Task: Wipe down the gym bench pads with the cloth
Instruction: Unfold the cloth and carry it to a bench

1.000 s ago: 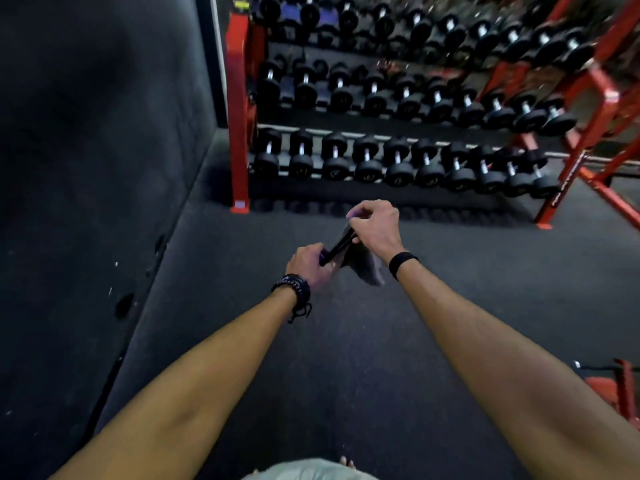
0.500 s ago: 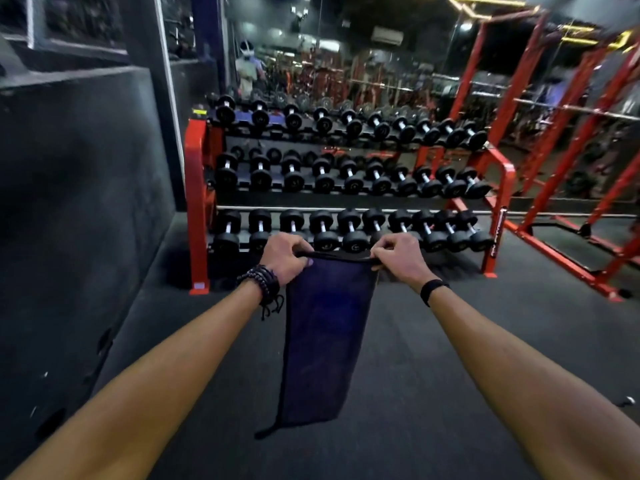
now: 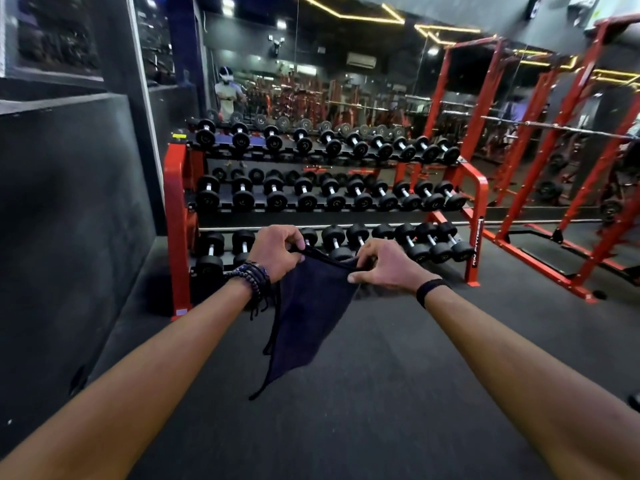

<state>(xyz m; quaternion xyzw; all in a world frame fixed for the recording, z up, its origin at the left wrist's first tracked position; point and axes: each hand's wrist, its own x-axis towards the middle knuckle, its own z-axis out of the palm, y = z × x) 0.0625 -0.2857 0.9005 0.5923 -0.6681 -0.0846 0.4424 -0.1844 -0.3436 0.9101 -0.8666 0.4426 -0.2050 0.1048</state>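
**Cloth held up in front of the dumbbell rack**

A dark rubber floor point(image 3: 398, 393) runs wide and bare from the near edge of the view up to a red dumbbell rack point(image 3: 175, 230), whose three tiers of black dumbbells point(image 3: 275, 194) fill the middle ground. A dark wall point(image 3: 69, 202) closes the left side, its foot meeting the floor in a straight line that leads to the rack's left post. To the right, red squat-rack frames point(image 3: 568, 161) stand on the floor, with an open lane between them and the dumbbell rack's right end. A mirror point(image 3: 311, 81) behind the rack reflects the gym.

Both arms reach forward at mid-frame. The left hand point(image 3: 277, 252), beaded bracelets point(image 3: 254, 278) at the wrist, pinches one top corner of the dark cloth point(image 3: 308, 317); the right hand point(image 3: 384, 263), with a black wristband point(image 3: 429, 289), grips the other with curled fingers. The top edge sags slightly between them. The cloth hangs free above the floor, tapering to a point at the lower left, touching nothing but the hands.
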